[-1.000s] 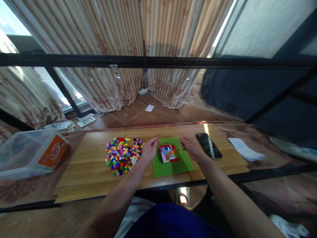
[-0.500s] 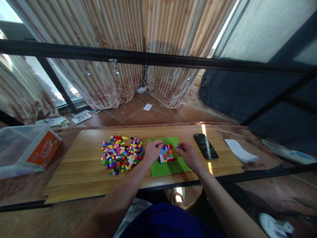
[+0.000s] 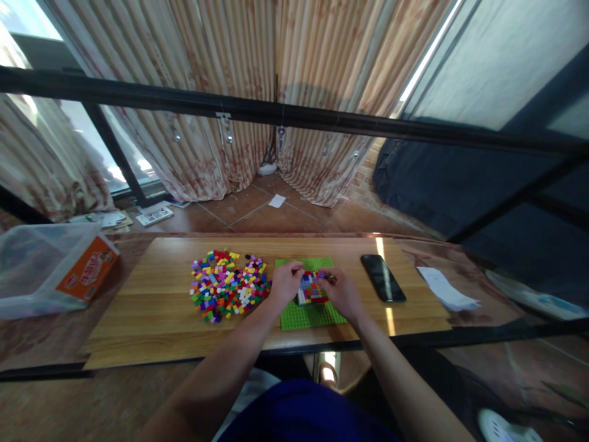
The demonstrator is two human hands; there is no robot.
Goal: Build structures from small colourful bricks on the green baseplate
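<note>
A green baseplate [image 3: 317,314] lies on the wooden board [image 3: 151,313] with a square block of coloured bricks [image 3: 311,290] built on it. My left hand [image 3: 285,283] rests on the plate's left part, fingers curled against the block's far left corner. My right hand [image 3: 338,291] is over the block's right side, fingers pinched on a small purple brick [image 3: 321,275] at the block's far edge. A heap of loose coloured bricks [image 3: 225,285] lies left of the plate.
A black phone [image 3: 383,278] lies right of the plate, and white paper [image 3: 447,290] further right. A clear plastic tub [image 3: 32,258] with an orange box [image 3: 87,273] stands at the far left. A black bar [image 3: 294,116] crosses in front of curtains.
My right hand has moved left from near the phone onto the brick block, now pinching a small purple brick. My left hand has stayed at the block's left corner.
</note>
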